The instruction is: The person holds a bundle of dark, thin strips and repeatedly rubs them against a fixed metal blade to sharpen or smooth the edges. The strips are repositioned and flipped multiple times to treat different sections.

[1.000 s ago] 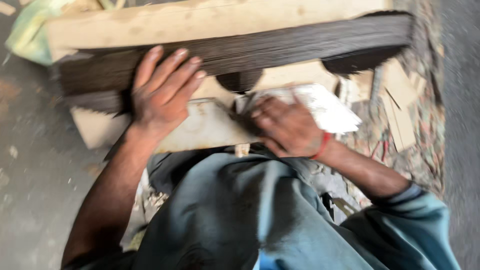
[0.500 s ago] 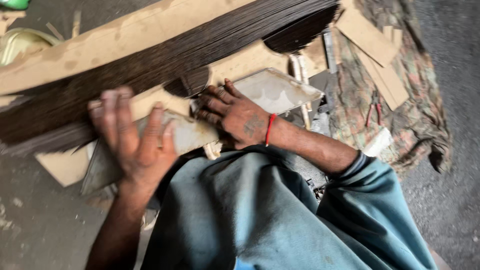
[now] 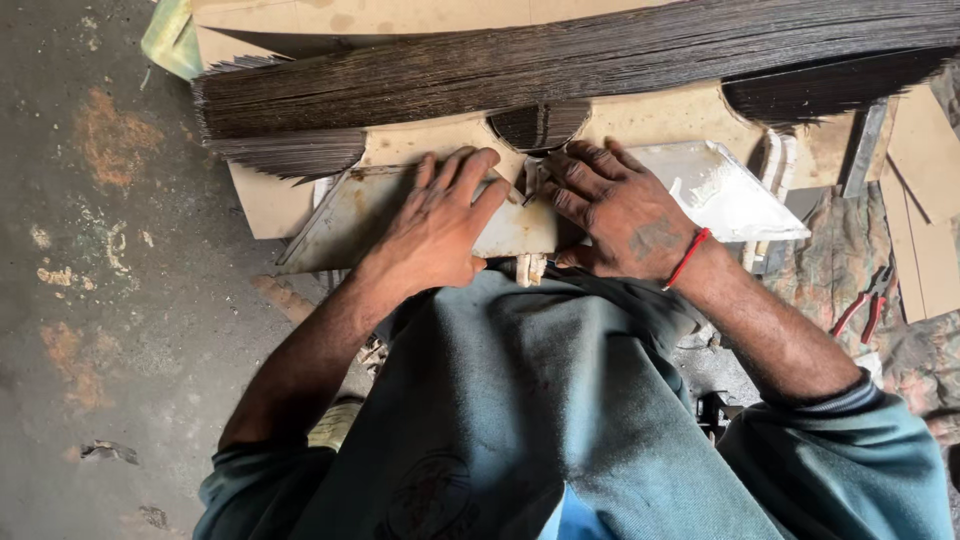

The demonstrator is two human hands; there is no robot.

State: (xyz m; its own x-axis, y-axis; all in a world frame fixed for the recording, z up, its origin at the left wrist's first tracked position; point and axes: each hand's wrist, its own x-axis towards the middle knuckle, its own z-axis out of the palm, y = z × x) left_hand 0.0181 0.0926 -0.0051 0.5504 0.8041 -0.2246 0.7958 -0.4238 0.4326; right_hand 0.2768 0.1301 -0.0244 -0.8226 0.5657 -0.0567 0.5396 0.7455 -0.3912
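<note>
A flat grey metal plate [image 3: 340, 215] with slanted ends lies across cardboard in front of me. My left hand [image 3: 440, 225] rests flat on its left half, fingers spread. My right hand [image 3: 620, 215], with a red thread around the wrist, presses flat on the middle of the plate, fingers spread and pointing left. Just beyond the plate lies a long thick bundle of thin dark wires [image 3: 560, 65], running left to right. A smaller fanned tuft of the wires [image 3: 540, 125] pokes out between my two hands.
Cardboard sheets [image 3: 660, 115] lie under the plate and wires. Red-handled pliers [image 3: 865, 300] rest on a patterned cloth [image 3: 830, 250] at the right. A stained concrete floor [image 3: 110, 250] spreads to the left. My knees in grey-blue cloth fill the lower view.
My left hand came down from the wire bundle onto the plate's left half. My right hand flattened on the plate. The view steadied, and the bundle now lies level.
</note>
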